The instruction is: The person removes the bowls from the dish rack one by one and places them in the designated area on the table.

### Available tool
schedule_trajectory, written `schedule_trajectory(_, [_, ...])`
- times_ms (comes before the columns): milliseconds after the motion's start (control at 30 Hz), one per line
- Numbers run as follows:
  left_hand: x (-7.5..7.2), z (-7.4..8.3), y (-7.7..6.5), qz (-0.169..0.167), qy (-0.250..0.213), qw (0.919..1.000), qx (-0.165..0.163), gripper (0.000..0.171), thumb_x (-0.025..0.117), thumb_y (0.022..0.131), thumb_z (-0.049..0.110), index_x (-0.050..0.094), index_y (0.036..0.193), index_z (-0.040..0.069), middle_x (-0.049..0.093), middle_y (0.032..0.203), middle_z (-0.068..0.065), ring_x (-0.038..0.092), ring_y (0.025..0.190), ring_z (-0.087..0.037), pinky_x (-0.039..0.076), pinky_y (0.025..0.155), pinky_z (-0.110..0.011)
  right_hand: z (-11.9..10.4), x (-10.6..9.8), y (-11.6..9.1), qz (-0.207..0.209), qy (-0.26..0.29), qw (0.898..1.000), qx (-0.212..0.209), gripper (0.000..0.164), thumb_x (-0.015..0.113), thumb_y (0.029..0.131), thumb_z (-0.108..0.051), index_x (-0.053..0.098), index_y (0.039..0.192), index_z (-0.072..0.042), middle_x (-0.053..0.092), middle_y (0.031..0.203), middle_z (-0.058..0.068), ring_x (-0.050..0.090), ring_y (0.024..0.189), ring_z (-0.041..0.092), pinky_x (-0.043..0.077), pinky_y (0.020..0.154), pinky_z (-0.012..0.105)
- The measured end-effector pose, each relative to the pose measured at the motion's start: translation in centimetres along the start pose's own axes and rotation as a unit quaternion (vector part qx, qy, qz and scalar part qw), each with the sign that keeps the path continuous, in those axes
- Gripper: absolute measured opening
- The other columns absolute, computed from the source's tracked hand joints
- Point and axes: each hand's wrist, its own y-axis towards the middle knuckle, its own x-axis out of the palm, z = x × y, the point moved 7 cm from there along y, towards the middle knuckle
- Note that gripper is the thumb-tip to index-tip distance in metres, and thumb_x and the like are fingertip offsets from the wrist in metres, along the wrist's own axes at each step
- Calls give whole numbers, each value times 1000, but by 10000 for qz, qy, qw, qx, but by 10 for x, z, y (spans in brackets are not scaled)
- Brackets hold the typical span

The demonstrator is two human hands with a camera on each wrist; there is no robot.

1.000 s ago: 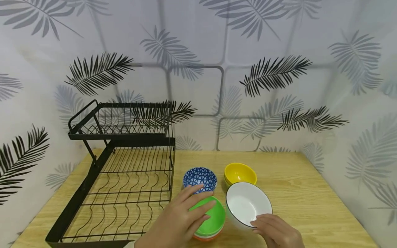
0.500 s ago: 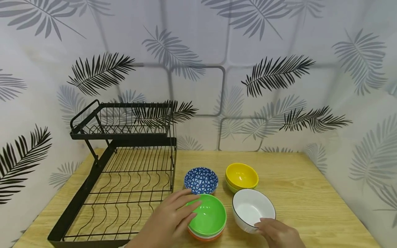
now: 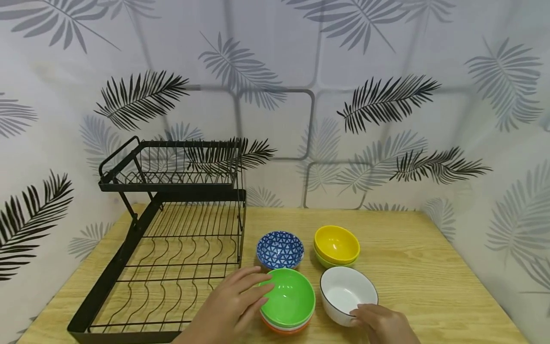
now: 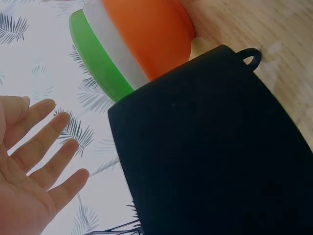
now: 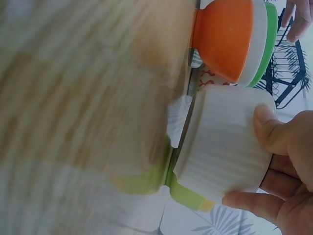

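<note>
My right hand [image 3: 384, 322] pinches the near rim of a white bowl with a dark rim line [image 3: 345, 291]. In the right wrist view, the thumb [image 5: 269, 129] lies on its ribbed outside, and its base is at or just above the tabletop. My left hand [image 3: 232, 306] is at the left side of a bowl stack, fingers extended and holding nothing; whether they touch it is unclear. That stack has a green bowl [image 3: 288, 296] on top, a white one under it and an orange bowl [image 5: 225, 39] at the bottom.
A black two-tier dish rack [image 3: 124, 267] stands on the left of the wooden table [image 3: 429, 267]. Behind the stack is a blue patterned bowl [image 3: 280, 251]. A yellow bowl [image 3: 337, 243] sits in a light green one. A large black shape [image 4: 205, 147] blocks much of the left wrist view.
My right hand has lowered the white bowl toward the table, right of the stack, and it looks less tilted. My left hand has drawn back leftward from over the green bowl.
</note>
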Motion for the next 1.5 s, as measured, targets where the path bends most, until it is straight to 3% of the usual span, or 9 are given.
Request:
schedule_trajectory(167, [1,1,-2,-36,-3,10000,16,24,58,96,23,69,115,14,65,121,0,55,119,-20,48,100,-42,1,1,-2,-50,21,9994,-353,22,82,67,-10,71,84,-17,72,81,-1,69,74,13,57,60,24])
schedule_trajectory(367, [1,1,-3,-93,-75,9999,-26,22,60,95,23,70,112,14,64,122,0,54,120,-20,48,99,-43,7,12,-2,-1011,239,9945,128,9,75,79,-22,75,86,-15,73,83,0,69,76,15,58,65,27])
schedule_trajectory(567, [3,-5,-5,-293,82,9982,-524,25,66,90,23,70,114,15,56,136,1,48,128,-24,47,100,-43,10,18,1,-1756,447,9830,299,12,71,83,-27,74,86,-15,73,86,0,69,78,16,58,66,32])
schedule_trajectory(767, [9,-11,-9,-861,114,9917,-952,33,61,94,27,65,125,14,42,149,-1,38,137,-30,40,106,-47,10,20,5,-1997,502,9781,314,8,72,84,-24,73,86,-16,74,90,2,70,91,31,59,70,42])
schedule_trajectory(967, [9,-8,-12,-1139,296,9911,-625,38,60,94,27,61,130,15,37,152,-4,33,139,-31,34,109,-48,8,28,7,-2434,821,9662,229,19,67,89,-31,73,93,-13,73,96,-2,66,100,35,57,78,48])
schedule_trajectory(1133, [7,-8,-14,-1092,665,9909,-430,50,59,95,31,49,141,16,27,156,-6,27,142,-32,33,109,-50,9,31,5,-2936,895,9481,832,42,61,90,-48,68,112,-12,65,116,6,59,111,36,53,85,51])
schedule_trajectory(1233, [7,-13,-10,-1262,755,9854,-859,62,55,96,39,31,151,22,9,161,-4,11,146,-32,27,111,-57,11,16,11,-2601,510,9562,1244,47,62,87,-52,66,116,-15,64,119,8,61,107,32,55,81,50])
schedule_trajectory(1367, [6,-21,3,-1380,972,9749,-1452,76,52,94,50,12,155,28,-8,161,-3,-7,146,-34,17,110,-67,8,-16,29,-1385,85,9827,1227,45,66,87,-47,65,121,-18,62,123,8,59,112,31,52,89,52])
schedule_trajectory(1500, [8,-32,17,-1438,1351,9633,-1819,81,52,90,59,14,155,28,-11,161,-7,-10,145,-37,11,109,-70,2,-29,47,-687,254,9943,780,57,63,90,-43,49,141,-20,36,151,14,25,141,40,22,109,66])
